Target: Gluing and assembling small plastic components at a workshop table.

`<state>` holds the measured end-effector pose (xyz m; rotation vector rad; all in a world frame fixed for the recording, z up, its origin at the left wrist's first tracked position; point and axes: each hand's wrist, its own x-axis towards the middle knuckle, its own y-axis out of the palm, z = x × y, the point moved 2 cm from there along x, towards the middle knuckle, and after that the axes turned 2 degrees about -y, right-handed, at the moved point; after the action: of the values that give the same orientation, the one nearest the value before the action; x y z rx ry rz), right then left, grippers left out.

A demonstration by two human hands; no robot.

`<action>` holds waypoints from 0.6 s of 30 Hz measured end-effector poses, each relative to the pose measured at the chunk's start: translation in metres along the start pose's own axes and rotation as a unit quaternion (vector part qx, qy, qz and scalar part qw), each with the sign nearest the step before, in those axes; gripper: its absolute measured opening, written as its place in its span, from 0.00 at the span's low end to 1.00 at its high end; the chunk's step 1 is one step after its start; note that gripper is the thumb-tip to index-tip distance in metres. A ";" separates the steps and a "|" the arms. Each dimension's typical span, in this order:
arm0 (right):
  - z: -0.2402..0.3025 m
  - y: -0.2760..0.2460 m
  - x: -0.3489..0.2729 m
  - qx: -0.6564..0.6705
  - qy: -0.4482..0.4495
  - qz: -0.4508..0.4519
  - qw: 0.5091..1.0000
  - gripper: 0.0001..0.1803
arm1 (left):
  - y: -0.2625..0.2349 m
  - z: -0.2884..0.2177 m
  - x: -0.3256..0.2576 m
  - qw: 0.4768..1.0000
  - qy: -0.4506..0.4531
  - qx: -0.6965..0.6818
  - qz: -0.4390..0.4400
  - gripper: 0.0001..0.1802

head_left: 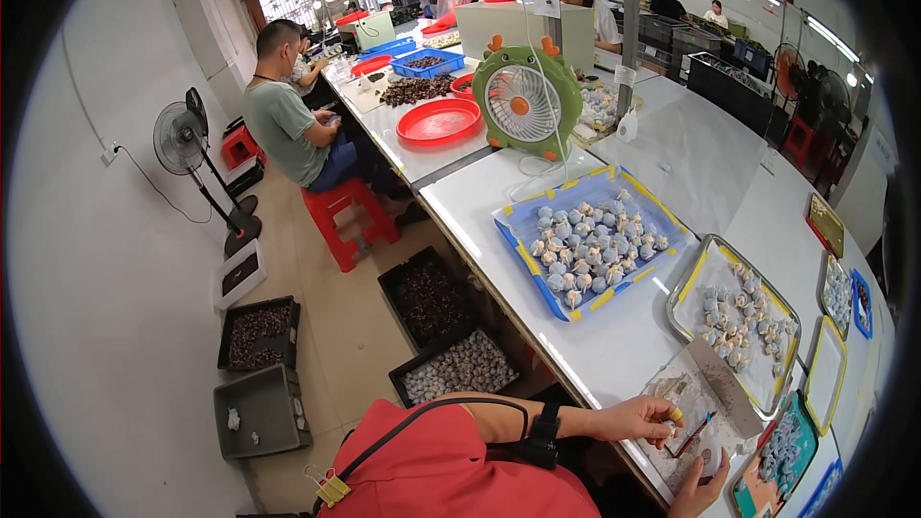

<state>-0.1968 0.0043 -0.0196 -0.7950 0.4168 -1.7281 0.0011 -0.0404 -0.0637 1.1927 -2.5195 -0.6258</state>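
My left hand (pixel 645 419) is pinched closed at the table's near edge, over a shallow open carton (pixel 722 374) streaked with whitish residue. Between its fingertips is a small pale piece, too small to name. Just below it, my right hand (pixel 698 493) curls around a round whitish object (pixel 710 461); its kind is unclear. A thin dark stick with a blue part (pixel 706 419) slants between the two hands. Beyond the carton stands a metal tray (pixel 685 294) with small blue-grey and cream pieces. Similar round pieces fill a blue tray (pixel 537 293) edged with yellow tape.
A green frog-shaped fan (pixel 527 101) and a red round tray (pixel 439 122) stand farther along the table. At left, a person (pixel 288 115) sits on a red stool (pixel 347 221). Floor crates (pixel 264 410) and a standing fan (pixel 182 139) line the aisle. More trays (pixel 827 374) lie rightward.
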 end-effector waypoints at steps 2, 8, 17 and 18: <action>0.001 0.000 0.000 -0.005 0.007 0.003 1.000 0.27 | 0.000 0.000 0.000 1.000 0.001 0.001 0.000 0.16; -0.001 0.000 0.000 0.005 -0.003 -0.002 1.000 0.27 | 0.000 0.001 0.000 1.000 0.004 0.004 0.002 0.16; 0.002 0.000 0.000 0.001 0.010 -0.001 1.000 0.26 | 0.001 -0.001 0.000 1.000 0.003 -0.003 -0.004 0.16; -0.004 0.001 0.000 -0.006 -0.005 -0.006 1.000 0.26 | 0.001 -0.001 0.000 1.000 0.004 0.004 -0.006 0.16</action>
<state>-0.1992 0.0034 -0.0229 -0.8157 0.4171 -1.7328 0.0006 -0.0400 -0.0625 1.2109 -2.5132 -0.6129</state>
